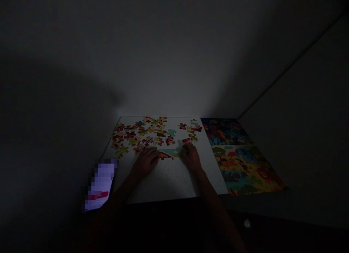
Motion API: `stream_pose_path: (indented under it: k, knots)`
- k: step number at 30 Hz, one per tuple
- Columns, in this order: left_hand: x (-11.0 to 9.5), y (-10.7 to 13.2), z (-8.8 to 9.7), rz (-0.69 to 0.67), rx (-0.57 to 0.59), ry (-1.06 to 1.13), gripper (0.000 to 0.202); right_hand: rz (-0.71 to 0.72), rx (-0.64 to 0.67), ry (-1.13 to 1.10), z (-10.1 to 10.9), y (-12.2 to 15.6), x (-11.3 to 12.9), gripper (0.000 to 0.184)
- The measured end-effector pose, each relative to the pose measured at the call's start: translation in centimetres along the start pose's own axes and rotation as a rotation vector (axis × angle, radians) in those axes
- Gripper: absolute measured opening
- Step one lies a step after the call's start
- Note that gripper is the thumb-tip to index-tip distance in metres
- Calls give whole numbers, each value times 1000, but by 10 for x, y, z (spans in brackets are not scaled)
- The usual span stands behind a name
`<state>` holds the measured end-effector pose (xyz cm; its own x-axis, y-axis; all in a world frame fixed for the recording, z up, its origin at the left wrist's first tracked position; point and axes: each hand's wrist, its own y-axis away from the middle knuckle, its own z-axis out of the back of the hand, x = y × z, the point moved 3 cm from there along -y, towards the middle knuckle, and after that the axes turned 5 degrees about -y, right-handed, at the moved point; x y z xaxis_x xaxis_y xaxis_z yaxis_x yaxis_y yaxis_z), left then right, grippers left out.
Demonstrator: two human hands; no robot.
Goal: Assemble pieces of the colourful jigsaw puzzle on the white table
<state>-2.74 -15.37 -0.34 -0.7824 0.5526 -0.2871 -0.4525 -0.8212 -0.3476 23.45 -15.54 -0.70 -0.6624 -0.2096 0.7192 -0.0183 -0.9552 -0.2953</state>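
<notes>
A white table (169, 180) sits in a dark corner. Several loose puzzle pieces (141, 135) lie scattered over its far half. A short strip of joined pieces (170, 153) lies between my hands. My left hand (145, 161) rests flat on the table with its fingers against the strip's left end. My right hand (191, 156) has its fingers curled on the strip's right end, beside a red piece (187, 140). The light is too dim to show finer detail.
Two colourful finished puzzle pictures (240, 158) lie along the table's right side. A lit phone screen (99, 185) sits at the table's left front corner. Walls close in behind and on the right. The near table edge (174, 200) runs below my forearms.
</notes>
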Motion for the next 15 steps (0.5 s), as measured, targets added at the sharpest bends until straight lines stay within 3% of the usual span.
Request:
stream_pose_path:
  k: [15]
  knots:
    - [-3,-1,4,-5,11,-8,26,58,11,125,-3,1,3,18]
